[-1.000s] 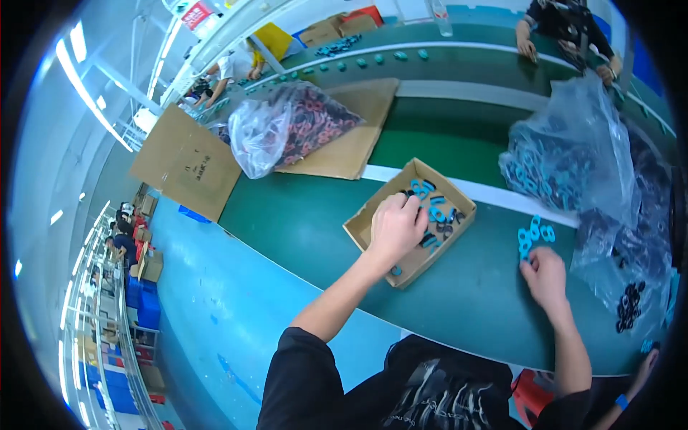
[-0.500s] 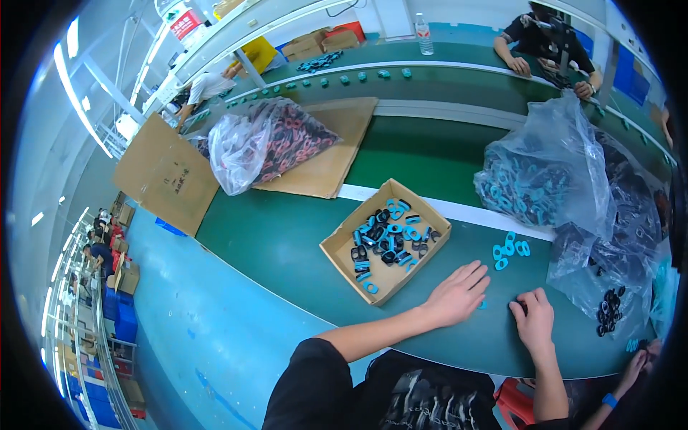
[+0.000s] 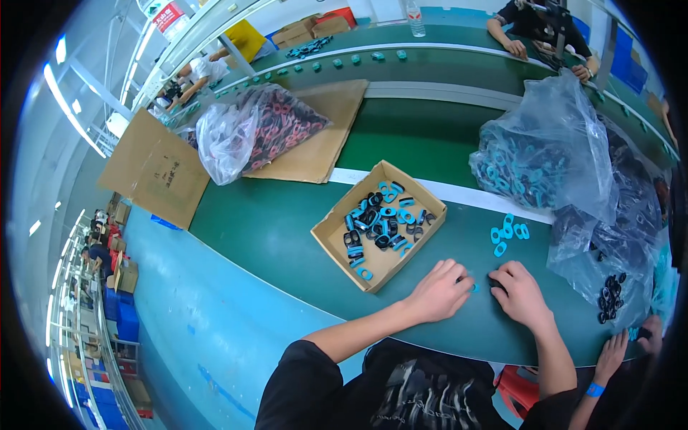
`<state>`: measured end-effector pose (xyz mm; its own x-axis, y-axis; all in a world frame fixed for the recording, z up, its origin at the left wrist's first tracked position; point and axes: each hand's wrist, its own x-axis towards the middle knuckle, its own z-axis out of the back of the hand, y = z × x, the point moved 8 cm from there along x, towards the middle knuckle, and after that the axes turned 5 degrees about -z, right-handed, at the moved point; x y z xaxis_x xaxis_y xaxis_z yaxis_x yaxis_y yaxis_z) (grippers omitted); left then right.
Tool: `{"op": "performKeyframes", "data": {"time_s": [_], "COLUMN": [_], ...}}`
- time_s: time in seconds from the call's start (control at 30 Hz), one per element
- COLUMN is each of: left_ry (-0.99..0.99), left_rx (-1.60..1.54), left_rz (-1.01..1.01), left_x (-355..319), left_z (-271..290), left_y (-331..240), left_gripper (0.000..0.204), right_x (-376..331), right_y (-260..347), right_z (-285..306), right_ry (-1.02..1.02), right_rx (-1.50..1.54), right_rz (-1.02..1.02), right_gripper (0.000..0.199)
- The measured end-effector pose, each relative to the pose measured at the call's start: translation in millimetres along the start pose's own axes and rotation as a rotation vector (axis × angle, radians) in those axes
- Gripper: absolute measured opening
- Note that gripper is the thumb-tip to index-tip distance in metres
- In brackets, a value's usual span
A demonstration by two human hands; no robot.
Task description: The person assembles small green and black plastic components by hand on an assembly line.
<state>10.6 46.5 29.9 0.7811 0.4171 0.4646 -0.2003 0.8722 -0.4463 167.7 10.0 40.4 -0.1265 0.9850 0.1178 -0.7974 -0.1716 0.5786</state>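
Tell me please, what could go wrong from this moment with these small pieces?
The left forearm crosses close to the open cardboard box, so it might bump the box and shift the pieces inside. The loose teal rings lie just beyond the right hand and could be knocked apart. The dark piece in that hand is mostly hidden by the fingers, so a slip might be noticed late.

The right fingers [image 3: 507,270] mostly hide a black piece [image 3: 496,284], the left fingers [image 3: 453,273] partly cover a blue piece [image 3: 474,288], and the top edge crops a bottle [image 3: 164,17].
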Motion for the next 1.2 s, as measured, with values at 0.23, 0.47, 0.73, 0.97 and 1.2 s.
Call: {"op": "performKeyframes", "data": {"time_s": [0.23, 0.47, 0.73, 0.97, 1.2], "left_ry": [0.078, -0.082, 0.116, 0.253, 0.289], "left_rx": [0.043, -0.167, 0.149, 0.075, -0.015], "left_rz": [0.024, 0.373, 0.232, 0.227, 0.212], "left_x": [2.5, 43.6, 88.4, 76.3, 44.9], "left_z": [-9.8, 14.2, -32.0, -25.5, -3.1], "left_y": [5.7, 52.2, 32.3, 35.1, 38.9], "left_gripper": [0.023, 0.019, 0.028, 0.02, 0.02], "right_x": [3.9, 5.9, -2.9, -4.5, 1.0], "right_y": [-10.2, -44.2, -48.5, -48.2, -39.3], "right_z": [1.5, 22.2, 23.2, 17.4, 7.9], "right_ry": [0.142, 0.071, 0.123, 0.131, 0.023], "right_rx": [-0.059, -0.009, -0.023, -0.026, 0.077], "right_rz": [-0.021, -0.192, -0.189, -0.155, -0.073], "right_gripper": [0.03, 0.031, 0.027, 0.022, 0.019]}}
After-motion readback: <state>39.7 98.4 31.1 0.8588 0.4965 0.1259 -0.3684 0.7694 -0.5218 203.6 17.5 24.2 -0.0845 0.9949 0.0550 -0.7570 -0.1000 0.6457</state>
